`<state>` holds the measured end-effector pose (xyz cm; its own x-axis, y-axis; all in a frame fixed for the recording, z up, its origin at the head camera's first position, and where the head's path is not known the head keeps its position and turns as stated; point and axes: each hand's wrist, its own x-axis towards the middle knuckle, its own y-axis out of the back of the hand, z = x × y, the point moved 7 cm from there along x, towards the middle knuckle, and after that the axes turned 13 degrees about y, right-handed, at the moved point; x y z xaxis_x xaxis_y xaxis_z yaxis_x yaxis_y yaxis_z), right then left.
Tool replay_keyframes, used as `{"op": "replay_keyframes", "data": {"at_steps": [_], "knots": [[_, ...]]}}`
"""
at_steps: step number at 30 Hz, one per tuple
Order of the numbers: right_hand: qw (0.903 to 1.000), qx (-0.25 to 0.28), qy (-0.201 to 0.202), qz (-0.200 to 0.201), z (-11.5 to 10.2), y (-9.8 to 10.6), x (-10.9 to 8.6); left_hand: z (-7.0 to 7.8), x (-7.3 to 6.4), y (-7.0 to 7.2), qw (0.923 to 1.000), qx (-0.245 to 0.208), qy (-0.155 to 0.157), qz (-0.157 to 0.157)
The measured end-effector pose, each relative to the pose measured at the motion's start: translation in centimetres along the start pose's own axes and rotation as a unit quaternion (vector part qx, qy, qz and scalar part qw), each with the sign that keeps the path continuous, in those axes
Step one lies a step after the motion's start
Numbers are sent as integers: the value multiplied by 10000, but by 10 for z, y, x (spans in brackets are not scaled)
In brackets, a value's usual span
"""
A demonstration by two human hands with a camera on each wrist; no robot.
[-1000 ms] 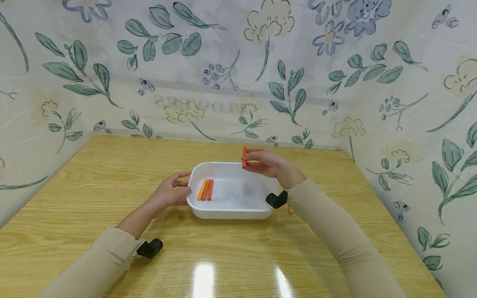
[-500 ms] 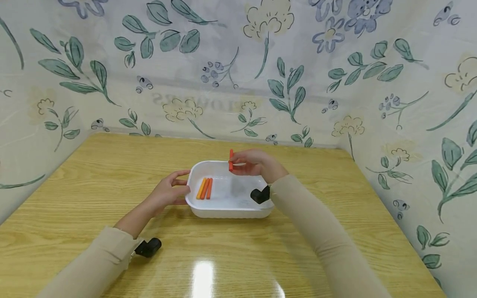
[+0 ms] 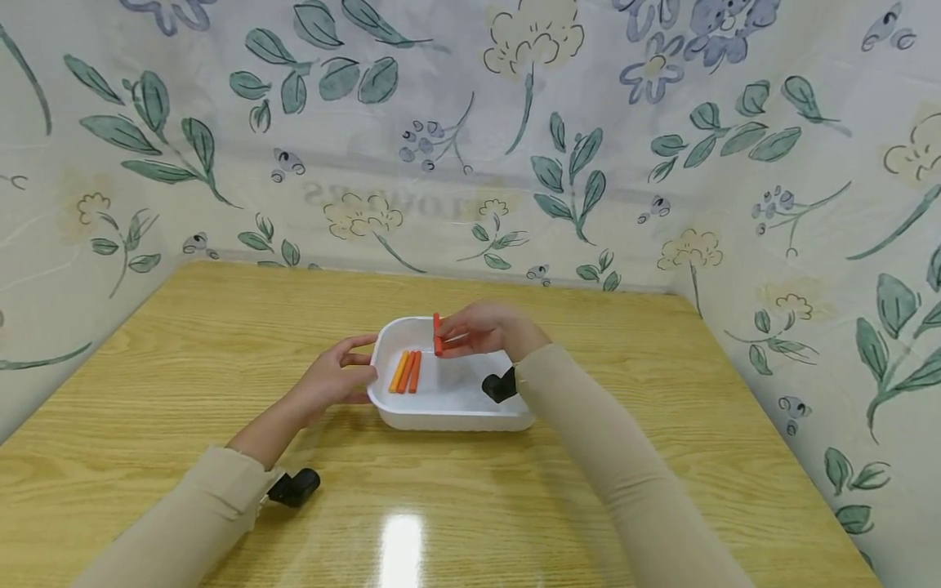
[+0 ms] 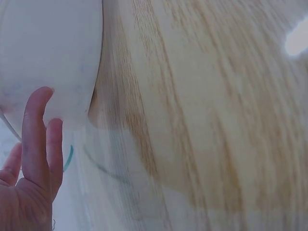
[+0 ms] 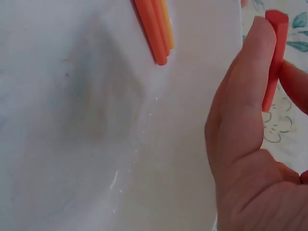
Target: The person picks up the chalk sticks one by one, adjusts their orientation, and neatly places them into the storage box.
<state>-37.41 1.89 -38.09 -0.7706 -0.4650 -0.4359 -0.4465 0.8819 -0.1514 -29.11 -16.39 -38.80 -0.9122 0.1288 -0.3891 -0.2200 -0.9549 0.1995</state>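
In the head view, a white plastic tub (image 3: 456, 420) rests on the table. My left hand (image 3: 334, 377) holds its left end, thumb at the rim and fingers spread on the outer wall; the left wrist view shows fingers (image 4: 36, 139) against that wall. Over the tub's back part my right hand (image 3: 481, 327) pinches a red crayon (image 3: 439, 347) upright between thumb and fingers, apart from the tub's floor. Inside, at the left, a yellow-orange crayon (image 3: 398, 374) and two orange crayons (image 3: 415, 374) lie side by side. The right wrist view shows the red crayon's flat-sided end (image 5: 277, 19).
The wood-grain table (image 3: 220, 351) extends around the tub on every side. A floral sheet (image 3: 470, 147) hangs behind and along both sides. Each sleeve carries a black wrist camera (image 3: 296, 487).
My right hand has moved left and slightly lower with the red crayon, from the tub's back right toward the three crayons. My left hand stays at the tub's left end.
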Motion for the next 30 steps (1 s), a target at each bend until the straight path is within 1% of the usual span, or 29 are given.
{"op": "replay_keyframes", "data": {"at_steps": [4,8,13,20,30], "knots": [[9994,-167,-203,-246,8,-4,3,0,1,-2,10000,-32,-35,-52],[9985,-244,-335,-357,14,-6,7,-1,3,-3,10000,-34,-23,-47],[9980,-420,-363,-296,20,-8,12,-1,3,-2,10000,-26,-15,-18],[9964,-584,-526,-328,30,-15,19,-2,2,0,10000,-2,-12,-19],[9930,-928,-716,-136,36,-19,21,-2,0,0,10000,-10,22,-16]]}}
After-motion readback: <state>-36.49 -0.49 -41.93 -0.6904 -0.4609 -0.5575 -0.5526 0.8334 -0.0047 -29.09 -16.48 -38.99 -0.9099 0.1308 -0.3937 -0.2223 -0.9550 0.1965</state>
